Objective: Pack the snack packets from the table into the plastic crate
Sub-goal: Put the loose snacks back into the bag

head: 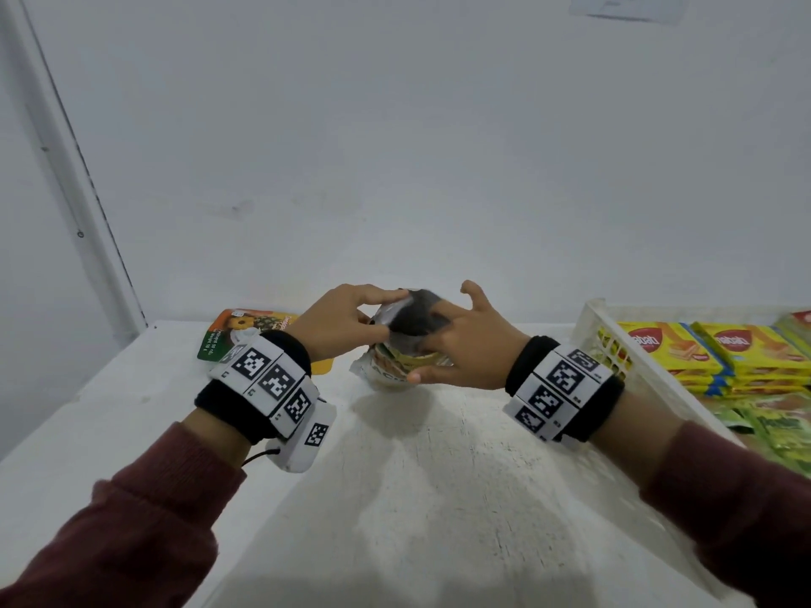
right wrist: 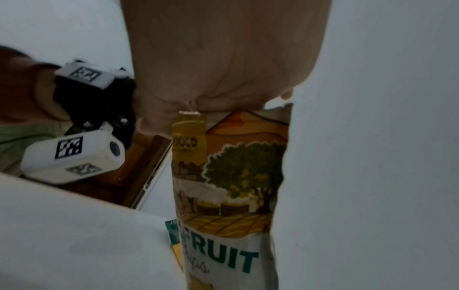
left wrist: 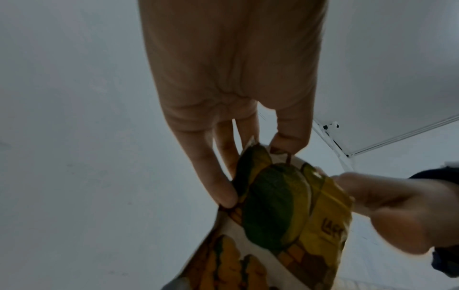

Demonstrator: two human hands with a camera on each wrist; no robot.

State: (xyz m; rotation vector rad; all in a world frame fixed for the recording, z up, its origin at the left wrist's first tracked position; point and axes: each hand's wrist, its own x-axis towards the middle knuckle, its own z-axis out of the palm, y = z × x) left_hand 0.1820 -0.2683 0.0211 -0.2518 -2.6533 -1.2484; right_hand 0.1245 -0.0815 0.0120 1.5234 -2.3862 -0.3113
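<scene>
The head view is evenly and fairly brightly lit, with soft white light on the wall and the table [head: 395,498]. A soft shadow falls on the table at 6 o'clock of the snack packet [head: 397,364], and a broader grey one spreads towards the near edge. The packet's dark top is smeared by motion blur. Wide-angle distortion bends the door frame at 9 o'clock and stretches the sleeves at the lower corners. Both wrist views are dim, bluish and grainy; the left hand [left wrist: 233,82] and right hand [right wrist: 223,55] show underexposed, with soft focus throughout.
</scene>
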